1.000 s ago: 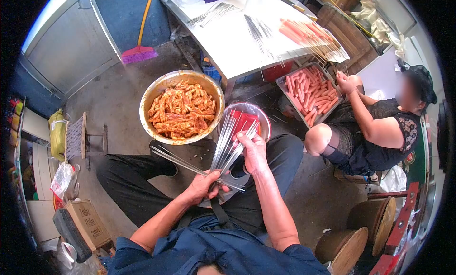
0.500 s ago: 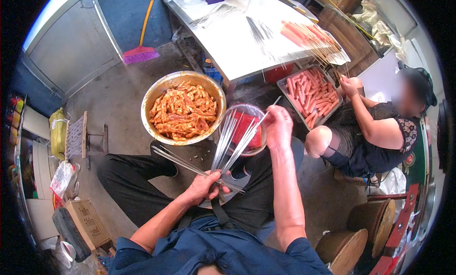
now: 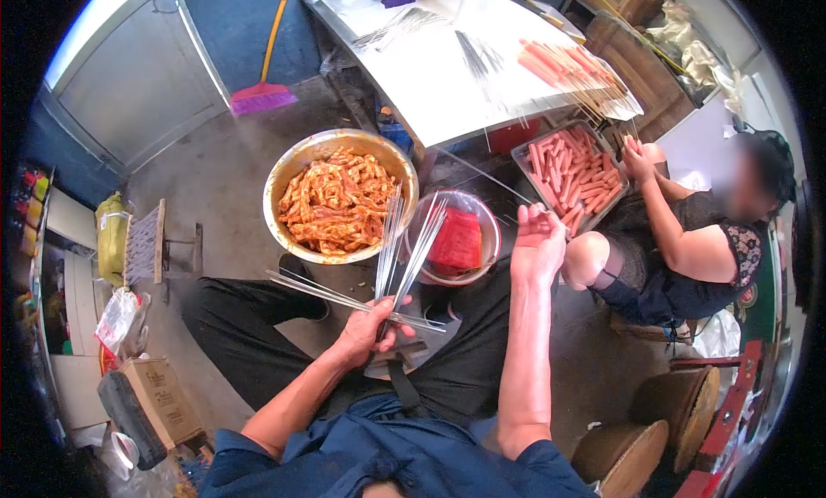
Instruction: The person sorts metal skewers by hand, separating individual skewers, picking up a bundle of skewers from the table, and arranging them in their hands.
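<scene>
My left hand (image 3: 370, 333) is closed around several thin metal skewers (image 3: 420, 250). Some fan upward and others lie crosswise through the fingers. Off to the right, my right hand (image 3: 539, 247) is raised, palm partly up, with its fingertips pinching a single skewer (image 3: 486, 175) that slants up to the left. Beyond my hands stands a large metal basin (image 3: 270, 207) of sauce-coated meat strips (image 3: 335, 201). Beside it, a clear-lined bucket (image 3: 494, 231) contains a flat red block (image 3: 458, 240), whose kind I cannot make out.
A white table (image 3: 404, 76) holds loose skewers and skewered pink sausages (image 3: 568, 68). Below its right end is a tray of sausages (image 3: 576, 171). A co-worker (image 3: 688, 223) sits at right, hands together. Round wooden stools (image 3: 624, 455) stand lower right; a broom (image 3: 261, 98) leans behind.
My right hand has moved right, away from the fanned skewers, and turned palm upward with one skewer. The left hand keeps its bundle. The co-worker's hands have come together.
</scene>
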{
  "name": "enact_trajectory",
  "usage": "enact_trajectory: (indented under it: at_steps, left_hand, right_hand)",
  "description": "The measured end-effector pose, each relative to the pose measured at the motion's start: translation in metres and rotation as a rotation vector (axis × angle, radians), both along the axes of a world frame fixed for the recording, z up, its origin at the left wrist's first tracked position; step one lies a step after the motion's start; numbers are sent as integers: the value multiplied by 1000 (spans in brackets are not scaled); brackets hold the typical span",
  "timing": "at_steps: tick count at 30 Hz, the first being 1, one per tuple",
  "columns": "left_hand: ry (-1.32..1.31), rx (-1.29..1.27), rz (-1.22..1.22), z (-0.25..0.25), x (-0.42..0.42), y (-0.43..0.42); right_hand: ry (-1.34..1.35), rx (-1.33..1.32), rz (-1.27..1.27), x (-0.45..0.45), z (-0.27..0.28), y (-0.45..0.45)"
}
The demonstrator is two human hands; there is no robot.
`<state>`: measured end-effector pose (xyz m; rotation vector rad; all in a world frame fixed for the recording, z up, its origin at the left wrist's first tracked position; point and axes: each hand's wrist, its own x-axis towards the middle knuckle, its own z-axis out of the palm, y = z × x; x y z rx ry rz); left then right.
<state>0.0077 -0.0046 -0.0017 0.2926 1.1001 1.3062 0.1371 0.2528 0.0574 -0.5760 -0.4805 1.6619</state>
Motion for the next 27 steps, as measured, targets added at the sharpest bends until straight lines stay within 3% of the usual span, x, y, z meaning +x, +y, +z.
enact_trajectory:
  at_steps: [2, 3, 6, 8, 11, 16, 21, 27]
  left_hand:
    - [11, 0, 2, 1, -1, 1]
    - [19, 2, 5, 1, -1, 2]
    - [23, 22, 1, 4, -1, 4]
    - [44, 6, 5, 7, -1, 3]
    - [64, -9, 12, -1, 0, 1]
    - [65, 8, 20, 1, -1, 1]
    - [99, 34, -27, -1, -5, -1]
    - [112, 0, -114, -2, 2, -2]
  right_hand:
    - [122, 5, 273, -4, -15, -10]
    - [-40, -87, 232, -17, -1, -35]
    - [-204, 33, 575, -20, -32, -78]
    - [-448, -79, 675, -16, -45, -100]
    - [-527, -167, 787, 0, -53, -108]
    - [-701, 88, 1049, 16, -53, -112]
    - [-800, 205, 1118, 15, -54, -110]
    - [-582, 57, 793, -7, -38, -99]
